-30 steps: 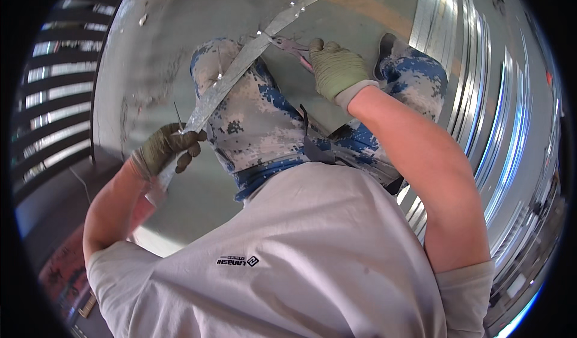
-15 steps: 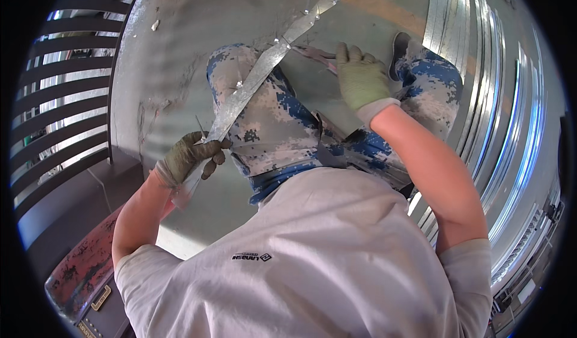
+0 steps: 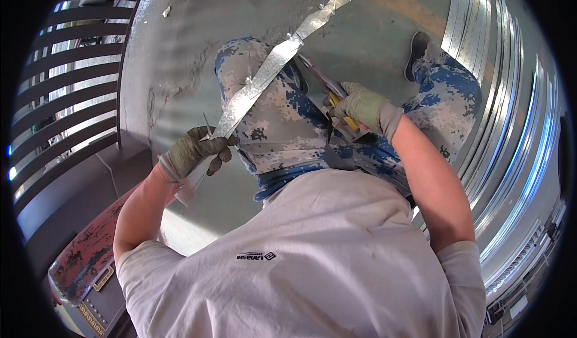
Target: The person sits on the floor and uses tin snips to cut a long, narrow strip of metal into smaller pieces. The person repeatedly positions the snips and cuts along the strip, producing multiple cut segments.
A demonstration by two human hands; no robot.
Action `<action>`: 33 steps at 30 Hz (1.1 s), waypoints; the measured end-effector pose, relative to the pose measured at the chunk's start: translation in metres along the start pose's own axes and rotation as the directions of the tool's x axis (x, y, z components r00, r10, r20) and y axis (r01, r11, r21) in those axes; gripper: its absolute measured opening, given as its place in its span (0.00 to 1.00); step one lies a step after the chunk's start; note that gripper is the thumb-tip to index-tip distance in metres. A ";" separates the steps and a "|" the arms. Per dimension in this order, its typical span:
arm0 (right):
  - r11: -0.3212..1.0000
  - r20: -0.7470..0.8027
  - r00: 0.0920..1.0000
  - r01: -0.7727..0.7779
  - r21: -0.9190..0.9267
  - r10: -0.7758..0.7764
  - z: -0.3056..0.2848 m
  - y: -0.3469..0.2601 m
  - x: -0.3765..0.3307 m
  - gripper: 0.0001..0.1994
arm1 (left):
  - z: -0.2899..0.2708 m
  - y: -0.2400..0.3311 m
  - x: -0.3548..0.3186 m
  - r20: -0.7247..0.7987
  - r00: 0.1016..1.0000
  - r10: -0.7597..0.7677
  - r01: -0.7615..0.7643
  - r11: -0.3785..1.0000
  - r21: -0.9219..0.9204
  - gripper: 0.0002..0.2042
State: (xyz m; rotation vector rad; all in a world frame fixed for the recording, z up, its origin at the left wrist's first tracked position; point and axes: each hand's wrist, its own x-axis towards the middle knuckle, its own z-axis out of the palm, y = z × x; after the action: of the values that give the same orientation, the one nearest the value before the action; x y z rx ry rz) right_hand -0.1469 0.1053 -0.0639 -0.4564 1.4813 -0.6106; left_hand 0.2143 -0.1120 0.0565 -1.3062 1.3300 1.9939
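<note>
A long, thin, shiny metal strip (image 3: 273,61) runs from my left hand up across my raised left knee to the top of the view. Short wires or slivers stick out along its edges. My left hand (image 3: 198,151), in a dirty green work glove, is closed on its near end. Tin snips (image 3: 324,76) with yellow on the handles are gripped in my gloved right hand (image 3: 360,106). Their dark jaws point up and left, with the tip close to the strip's right edge; whether they touch it I cannot tell. My palm partly hides the handles.
On the right, long bright metal strips and profiles (image 3: 499,115) lie side by side on the floor. A dark slatted rail (image 3: 78,67) stands on the left. Below it are a worn red padded piece (image 3: 90,242) and a dark panel with gold trim (image 3: 96,302).
My right hand has drawn down toward me and its fingers now wrap the snips' handles. More of the tool shows. My left hand keeps its hold on the strip. The view has shifted slightly.
</note>
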 end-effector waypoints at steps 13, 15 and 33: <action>0.990 0.052 0.995 0.082 0.114 -0.088 -0.002 0.021 0.017 0.19 | 0.003 -0.003 0.001 -0.023 1.000 -0.021 0.020 0.999 -0.025 0.20; 1.000 0.043 0.999 0.015 0.002 -0.015 -0.004 -0.002 0.001 0.18 | 0.000 -0.007 0.002 -0.019 1.000 -0.015 0.015 1.000 0.002 0.21; 0.994 0.047 0.996 0.070 0.079 -0.074 -0.003 -0.014 -0.005 0.21 | 0.001 -0.004 0.002 -0.010 1.000 -0.003 0.003 1.000 -0.003 0.22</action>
State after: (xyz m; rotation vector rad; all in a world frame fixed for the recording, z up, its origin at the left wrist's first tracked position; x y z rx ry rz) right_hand -0.1510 0.0979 -0.0519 -0.4633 1.3931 -0.7068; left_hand 0.2158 -0.1095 0.0526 -1.3201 1.3301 1.9905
